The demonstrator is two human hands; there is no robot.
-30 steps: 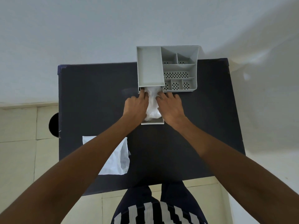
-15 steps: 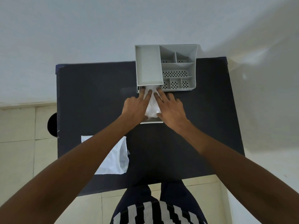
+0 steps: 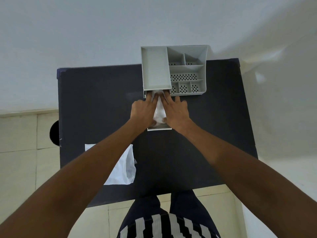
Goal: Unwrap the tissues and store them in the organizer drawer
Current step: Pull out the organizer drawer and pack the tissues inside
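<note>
A grey organizer (image 3: 187,69) with several compartments stands at the table's far edge. Its drawer (image 3: 159,129) is pulled out toward me, below the left compartment. White tissues (image 3: 159,109) lie in the drawer. My left hand (image 3: 141,111) presses flat on the tissues' left side, fingertips reaching under the organizer. My right hand (image 3: 176,111) presses flat on their right side, fingers spread, thumb on the tissues. Both hands hide most of the drawer.
The black table (image 3: 103,100) holds an empty white plastic wrapper (image 3: 125,167) at the near left, partly under my left forearm. A white wall is behind the organizer. Tiled floor and a dark round object (image 3: 54,133) lie left of the table.
Both hands have slid forward on the tissues, fingertips now reaching the drawer's inner end under the organizer. The tissues look flatter.
</note>
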